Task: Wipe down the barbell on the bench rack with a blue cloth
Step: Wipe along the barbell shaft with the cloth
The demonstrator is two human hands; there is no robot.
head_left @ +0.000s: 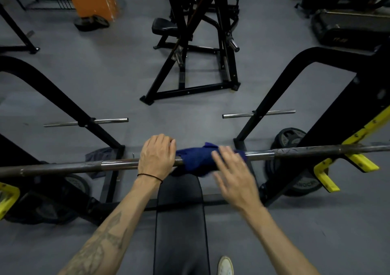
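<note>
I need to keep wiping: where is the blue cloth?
Head view: the blue cloth drapes over the barbell mid-frame, between the left hand and right hand.

No legible text, only blurred embossing on a weight plate [304, 185]

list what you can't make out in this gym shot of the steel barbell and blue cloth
Head view only:
- Right hand: motion-blurred, so whether it touches the blue cloth is unclear.
- Steel barbell: both ends cut off by the frame edges; its middle is hidden under the cloth.
- Left hand: fingertips hidden behind the bar.
- Black padded bench: near end cut off at the bottom edge.
</note>
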